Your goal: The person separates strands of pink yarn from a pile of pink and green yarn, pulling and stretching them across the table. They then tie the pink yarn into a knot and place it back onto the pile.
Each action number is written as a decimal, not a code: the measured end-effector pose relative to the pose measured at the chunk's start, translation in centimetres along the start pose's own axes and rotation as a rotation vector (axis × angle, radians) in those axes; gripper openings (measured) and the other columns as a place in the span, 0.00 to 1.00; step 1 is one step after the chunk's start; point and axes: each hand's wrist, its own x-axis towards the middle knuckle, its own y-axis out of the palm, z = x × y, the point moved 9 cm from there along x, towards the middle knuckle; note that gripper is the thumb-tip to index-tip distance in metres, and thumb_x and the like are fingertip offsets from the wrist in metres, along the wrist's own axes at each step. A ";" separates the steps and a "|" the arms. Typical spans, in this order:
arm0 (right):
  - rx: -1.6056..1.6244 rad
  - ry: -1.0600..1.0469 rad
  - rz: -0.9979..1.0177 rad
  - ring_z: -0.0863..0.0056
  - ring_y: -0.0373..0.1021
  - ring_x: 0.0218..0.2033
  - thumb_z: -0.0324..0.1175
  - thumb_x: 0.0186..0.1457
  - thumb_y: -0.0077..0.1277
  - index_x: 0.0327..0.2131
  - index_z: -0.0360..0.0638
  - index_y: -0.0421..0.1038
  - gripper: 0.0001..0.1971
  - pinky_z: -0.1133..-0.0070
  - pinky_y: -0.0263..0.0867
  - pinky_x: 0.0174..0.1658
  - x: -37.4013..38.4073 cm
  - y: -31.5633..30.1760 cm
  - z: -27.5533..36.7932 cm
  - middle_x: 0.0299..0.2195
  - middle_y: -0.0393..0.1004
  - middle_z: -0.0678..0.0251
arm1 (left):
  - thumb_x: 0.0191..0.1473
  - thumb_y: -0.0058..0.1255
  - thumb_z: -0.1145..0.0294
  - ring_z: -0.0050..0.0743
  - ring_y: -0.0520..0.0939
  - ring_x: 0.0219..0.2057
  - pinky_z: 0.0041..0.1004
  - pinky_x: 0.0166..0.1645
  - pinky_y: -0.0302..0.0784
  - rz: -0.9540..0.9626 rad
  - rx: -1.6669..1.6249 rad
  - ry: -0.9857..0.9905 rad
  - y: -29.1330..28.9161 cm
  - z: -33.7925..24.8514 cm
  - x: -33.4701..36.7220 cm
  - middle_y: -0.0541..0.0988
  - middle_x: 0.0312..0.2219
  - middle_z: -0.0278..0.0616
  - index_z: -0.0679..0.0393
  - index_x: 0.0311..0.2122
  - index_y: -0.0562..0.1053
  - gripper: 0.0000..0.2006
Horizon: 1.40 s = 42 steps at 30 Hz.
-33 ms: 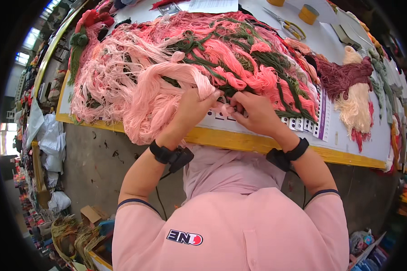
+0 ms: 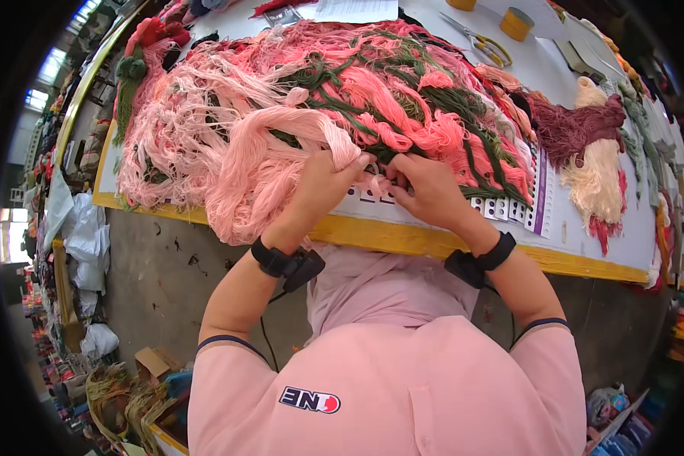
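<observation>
A big heap of yarn [image 2: 372, 83] in coral, pink and dark green covers the middle of the table. On its near side lies a pale pink skein [image 2: 281, 137], partly draped over the table's front edge. My left hand [image 2: 328, 182] is closed on the end of this skein, thumb and fingers pinched together. Just to its right, my right hand [image 2: 427, 186] is closed too, its fingertips pinching a small pale pink yarn end [image 2: 376, 184] between the hands. The exact grip of the fingertips is partly hidden by the hands. Dark green yarn lies right behind them.
Yellow-handled scissors [image 2: 488, 47] and a yellow tape roll [image 2: 517, 24] lie at the back right. White cards with punched holes [image 2: 539, 194] stick out from under the heap. Maroon yarn [image 2: 581, 125] and cream yarn [image 2: 594, 182] lie on the right. Yellow tape [image 2: 403, 235] edges the table.
</observation>
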 end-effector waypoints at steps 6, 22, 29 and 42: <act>0.229 0.171 -0.001 0.68 0.69 0.23 0.27 0.45 0.58 0.30 0.41 0.69 0.09 0.73 0.65 0.27 -1.2 -0.2 -1.1 0.24 0.70 0.64 | 0.58 0.49 0.69 0.15 0.75 0.26 0.21 0.31 0.71 -0.048 -0.016 0.011 1.0 0.1 -1.2 0.79 0.22 0.32 0.65 0.38 0.78 0.11; 0.272 0.069 0.021 0.68 0.68 0.24 0.29 0.48 0.55 0.30 0.40 0.68 0.07 0.73 0.63 0.29 -1.3 -0.5 -0.4 0.25 0.69 0.63 | 0.52 0.49 0.73 0.17 0.74 0.26 0.24 0.32 0.71 0.210 -0.059 0.028 3.4 0.1 -0.5 0.77 0.24 0.34 0.64 0.36 0.78 0.09; 0.255 0.156 0.080 0.65 0.69 0.22 0.29 0.48 0.53 0.33 0.39 0.65 0.10 0.71 0.64 0.29 -0.7 -0.5 -1.4 0.20 0.70 0.63 | 0.49 0.54 0.73 0.16 0.71 0.25 0.23 0.31 0.68 0.270 0.208 0.086 4.0 -2.0 -0.3 0.74 0.22 0.32 0.62 0.35 0.77 0.08; 0.212 0.171 0.181 0.66 0.71 0.27 0.32 0.40 0.61 0.42 0.41 0.63 0.24 0.72 0.66 0.34 -1.3 -0.9 -2.1 0.34 0.73 0.65 | 0.55 0.50 0.70 0.15 0.73 0.19 0.18 0.22 0.70 -0.480 -0.902 -0.375 -15.4 1.3 -4.3 0.79 0.30 0.38 0.64 0.44 0.72 0.12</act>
